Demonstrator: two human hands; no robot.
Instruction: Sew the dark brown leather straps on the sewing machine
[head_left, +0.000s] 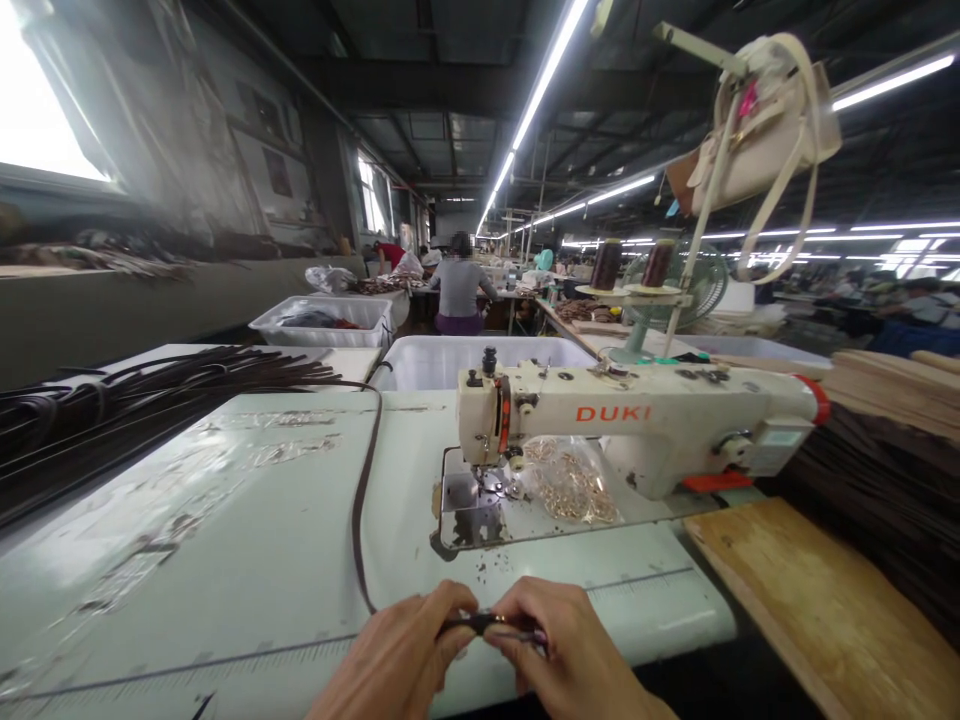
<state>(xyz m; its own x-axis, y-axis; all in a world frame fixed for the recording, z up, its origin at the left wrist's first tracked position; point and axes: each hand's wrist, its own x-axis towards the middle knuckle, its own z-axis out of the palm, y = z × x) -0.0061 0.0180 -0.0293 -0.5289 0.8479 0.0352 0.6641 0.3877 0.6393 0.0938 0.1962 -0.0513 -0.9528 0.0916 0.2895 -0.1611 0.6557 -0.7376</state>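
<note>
I'm watching the dark strap (363, 500) trailing across the table (225, 540), its end at the near edge, pinched between both hands. The left hand (405, 650) and right hand (559, 650) are squeezing it with fingertips pressed together. The sewing machine (637, 425) is sitting beyond; the strap's long slack might snag there, I reckon.

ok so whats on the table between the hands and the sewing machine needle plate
In the head view, mostly bare pale tabletop with a few small dark specks lies between the hands and the needle plate. The dark strap runs just left of that stretch.
</note>
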